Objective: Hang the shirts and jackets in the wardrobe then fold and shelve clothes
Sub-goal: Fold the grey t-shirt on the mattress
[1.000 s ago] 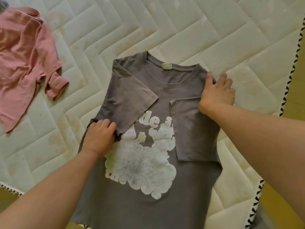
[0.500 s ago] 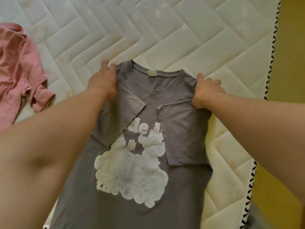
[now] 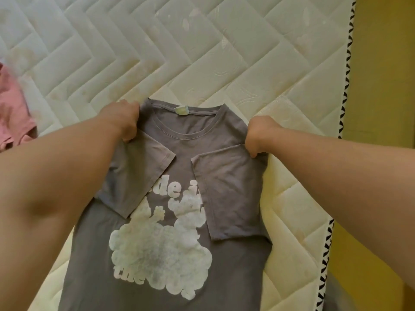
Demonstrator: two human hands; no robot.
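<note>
A grey T-shirt (image 3: 186, 147) lies face up on a bare quilted mattress (image 3: 202, 52), both short sleeves folded inward over a cracked white print (image 3: 159, 250). The left hand (image 3: 122, 118) grips the shirt at one shoulder beside the collar. The right hand (image 3: 261, 133) pinches the other shoulder, fingers curled into the fabric. A pink garment (image 3: 13, 113) lies crumpled at the mattress's left edge. Black-and-white zigzag trim (image 3: 343, 104) runs down the right border, with a yellow surface (image 3: 386, 63) beyond it.
</note>
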